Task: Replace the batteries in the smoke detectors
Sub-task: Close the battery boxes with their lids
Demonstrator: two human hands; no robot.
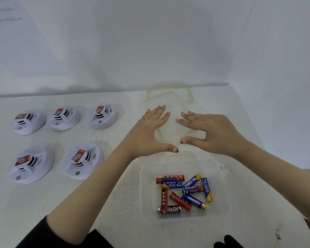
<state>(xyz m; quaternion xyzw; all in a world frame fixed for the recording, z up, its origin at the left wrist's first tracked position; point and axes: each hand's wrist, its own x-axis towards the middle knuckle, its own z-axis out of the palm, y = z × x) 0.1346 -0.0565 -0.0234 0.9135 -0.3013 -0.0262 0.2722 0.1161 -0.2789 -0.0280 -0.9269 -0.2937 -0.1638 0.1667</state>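
Five smoke detectors (64,118), white domes with red labels, in two rows at the table's (115,203) left | left hand (150,129) spread, holding nothing | one green-rimmed clear lid (191,97) beneath | ten batteries (183,192) in one clear tub (147,194) | right hand (209,129) spread likewise

white table (97,221) | clear lid (170,101), green rim, flat near far edge | paper sheet (16,42) on wall (150,42)
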